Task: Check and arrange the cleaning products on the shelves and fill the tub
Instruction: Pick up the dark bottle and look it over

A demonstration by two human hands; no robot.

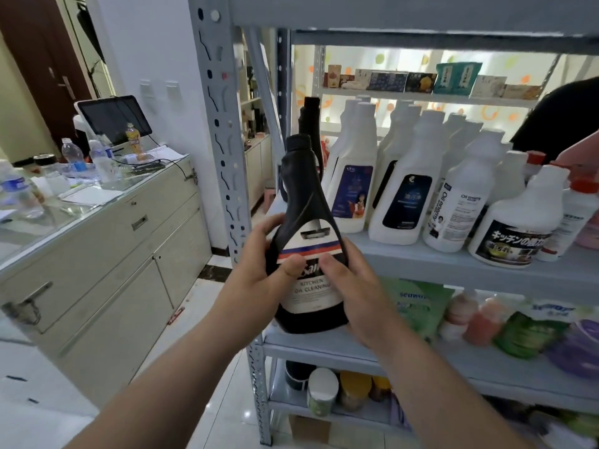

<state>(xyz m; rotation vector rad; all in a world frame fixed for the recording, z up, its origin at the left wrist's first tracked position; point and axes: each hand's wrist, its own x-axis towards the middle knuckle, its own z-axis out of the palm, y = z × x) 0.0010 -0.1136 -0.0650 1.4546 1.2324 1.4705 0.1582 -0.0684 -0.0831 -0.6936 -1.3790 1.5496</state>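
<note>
In the head view, a black bottle [303, 192] labelled for kitchen oil cleaning is held upright in front of the left end of the grey metal shelving [453, 265], clear of the shelf boards. It is gripped by both hands at its wide lower body. The left hand [259, 277] is curled around the bottle's left side, its thumb laid across the label. The right hand [355, 288] is wrapped around the right side, its thumb pressed on the label just beside the left thumb. A second black bottle [311, 124] and rows of white bottles [402, 192] are seen standing on the shelf behind. Green pouches [418, 306] are seen on the shelf below.
</note>
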